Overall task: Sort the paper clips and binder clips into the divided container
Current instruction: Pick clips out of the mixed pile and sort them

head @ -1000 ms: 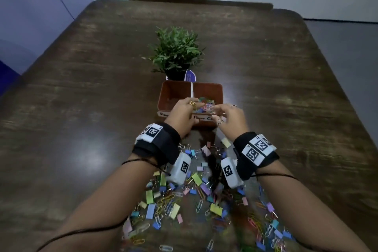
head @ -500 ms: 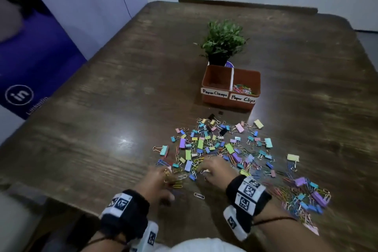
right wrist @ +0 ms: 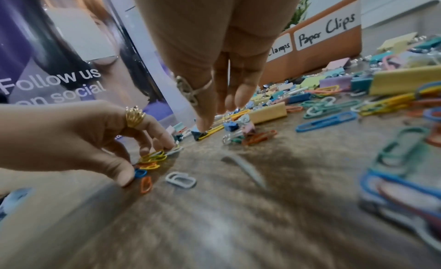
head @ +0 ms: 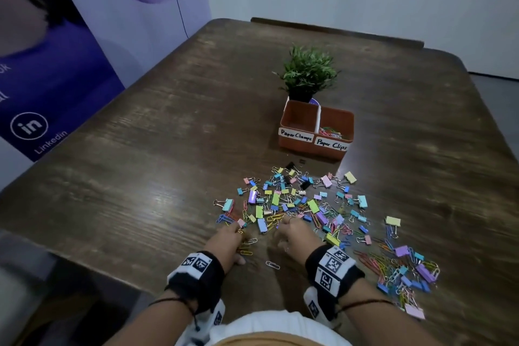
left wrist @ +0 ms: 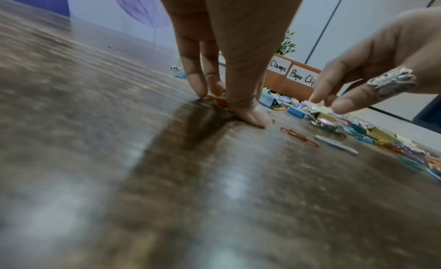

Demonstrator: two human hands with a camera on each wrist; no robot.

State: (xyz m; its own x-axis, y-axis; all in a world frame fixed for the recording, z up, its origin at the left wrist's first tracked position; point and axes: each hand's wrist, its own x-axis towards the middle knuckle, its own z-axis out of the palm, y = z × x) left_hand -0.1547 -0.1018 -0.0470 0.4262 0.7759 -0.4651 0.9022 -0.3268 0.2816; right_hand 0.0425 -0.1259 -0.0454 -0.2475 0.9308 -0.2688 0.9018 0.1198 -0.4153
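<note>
The clips (head: 303, 205) lie strewn over the table (head: 140, 149) in front of me, paper clips and binder clips mixed, with a second loose drift (head: 404, 270) off to my right. The container (head: 316, 146) stands beyond the heap, well apart from both hands, its front wall labelled "Paper Clamps" on the left half and "Paper Clips" on the right. I see a few coloured paper clips (head: 330, 132) already in the right compartment; the left one shows nothing I can make out.

My left hand (head: 229, 243) is down at the near left edge of the heap. Its fingertips (left wrist: 199, 90) and thumb (left wrist: 250, 116) press on the table around a small bunch of orange and yellow paper clips (right wrist: 151, 158), fingers bent over them, but I cannot tell whether they are pinched or only raked together. A gold ring (right wrist: 134, 115) sits on one finger.

My right hand (head: 295, 236) is just beside it, the two hands near but not touching. Its fingers (right wrist: 205, 120) point straight down, one tip on a yellow paper clip (right wrist: 213, 130) at the heap's edge, holding nothing I can see.

A lone white paper clip (head: 272, 264) lies on the table between my wrists. A small potted plant (head: 309, 73) stands right behind the container, and a purple banner (head: 56, 78) hangs at the left.
</note>
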